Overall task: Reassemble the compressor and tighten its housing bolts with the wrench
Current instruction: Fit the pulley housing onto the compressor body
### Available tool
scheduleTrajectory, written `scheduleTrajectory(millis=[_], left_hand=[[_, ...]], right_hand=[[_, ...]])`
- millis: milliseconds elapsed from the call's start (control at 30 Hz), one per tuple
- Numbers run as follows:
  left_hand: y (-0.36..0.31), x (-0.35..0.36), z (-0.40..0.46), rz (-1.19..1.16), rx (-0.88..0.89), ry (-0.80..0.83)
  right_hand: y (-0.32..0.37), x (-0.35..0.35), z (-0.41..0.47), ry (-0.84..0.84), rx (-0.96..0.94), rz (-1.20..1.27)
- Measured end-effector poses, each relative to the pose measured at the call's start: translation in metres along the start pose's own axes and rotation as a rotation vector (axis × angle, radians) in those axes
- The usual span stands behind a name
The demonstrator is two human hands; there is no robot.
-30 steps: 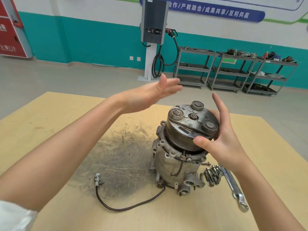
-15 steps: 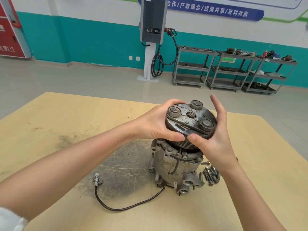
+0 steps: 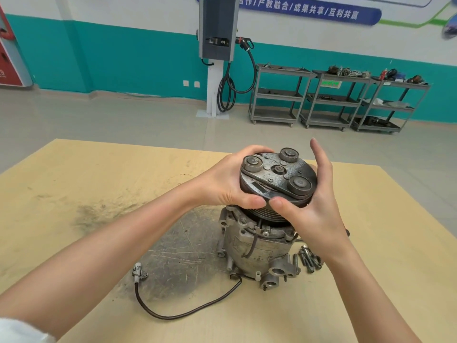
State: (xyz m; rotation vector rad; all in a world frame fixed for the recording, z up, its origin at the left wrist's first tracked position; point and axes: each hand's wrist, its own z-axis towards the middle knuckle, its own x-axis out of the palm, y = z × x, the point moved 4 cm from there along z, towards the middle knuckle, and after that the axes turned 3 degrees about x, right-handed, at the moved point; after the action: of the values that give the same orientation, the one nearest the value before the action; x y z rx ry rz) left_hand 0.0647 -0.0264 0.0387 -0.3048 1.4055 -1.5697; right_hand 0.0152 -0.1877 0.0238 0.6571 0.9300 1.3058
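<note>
Fingers of the left hand (image 3: 223,184) are curling around the far left side of the clutch pulley (image 3: 278,180), with the thumb pressing against its near rim, so this hand is gripping the pulley. The right hand (image 3: 312,209) is cupping the pulley's right side: its thumb is pressing on the near rim just beside the left thumb, while its index finger is sticking up straight, clear of the metal. The other right fingers are lying hidden behind the pulley, so their hold is hard to make out.

The pulley is sitting on top of the compressor (image 3: 257,246), which is standing upright on the tabletop (image 3: 74,189) over a dark grimy patch. A black cable (image 3: 188,311) is trailing from the compressor's base to a small connector (image 3: 138,272) on the left. Loose bolts (image 3: 309,261) are lying in a cluster just right of the housing, partly covered by the right wrist. Any wrench is out of sight behind that forearm.
</note>
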Motion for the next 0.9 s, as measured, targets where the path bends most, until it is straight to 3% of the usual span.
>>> scheduleTrajectory(millis=[333, 900], left_hand=[[0.01, -0.001, -0.002, 0.059, 0.037, -0.137], [0.014, -0.003, 0.003, 0.031, 0.079, -0.109]], right_hand=[[0.001, 0.001, 0.004, 0.033, 0.042, 0.09], [0.0, 0.003, 0.005, -0.018, 0.038, 0.083]])
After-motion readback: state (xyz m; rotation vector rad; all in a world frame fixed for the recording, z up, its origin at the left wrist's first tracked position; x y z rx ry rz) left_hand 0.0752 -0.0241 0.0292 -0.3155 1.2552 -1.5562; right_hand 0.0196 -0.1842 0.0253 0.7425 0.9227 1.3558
